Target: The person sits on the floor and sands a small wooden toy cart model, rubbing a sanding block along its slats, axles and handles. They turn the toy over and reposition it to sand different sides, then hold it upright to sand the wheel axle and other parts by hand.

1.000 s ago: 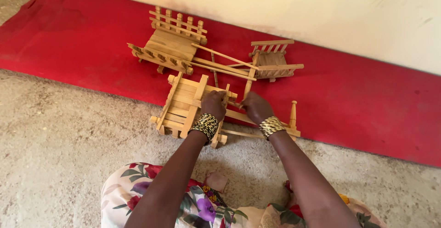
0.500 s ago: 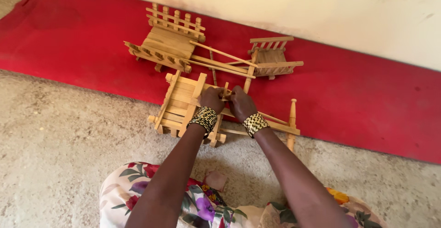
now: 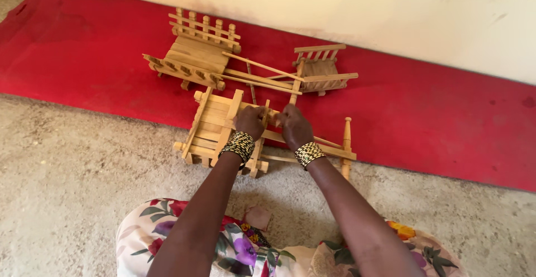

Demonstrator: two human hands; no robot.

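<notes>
A small wooden slatted cart frame (image 3: 213,126) lies on the floor in front of me, half on the red mat. My left hand (image 3: 249,120) grips its right side rail, fingers closed on the wood. My right hand (image 3: 294,126) is closed close beside it on the long wooden shafts (image 3: 329,146) that run right to a turned peg (image 3: 347,143). The two hands nearly touch. Both wrists wear beaded bracelets.
A second wooden cart (image 3: 198,51) with a railed back lies further off on the red mat (image 3: 446,109), joined by long sticks to a small wooden bench piece (image 3: 322,67). A pale wall (image 3: 391,9) runs behind. The rough concrete floor (image 3: 72,187) spreads left.
My right hand has moved left along the shafts until it is next to my left hand. The near cart has hardly shifted.
</notes>
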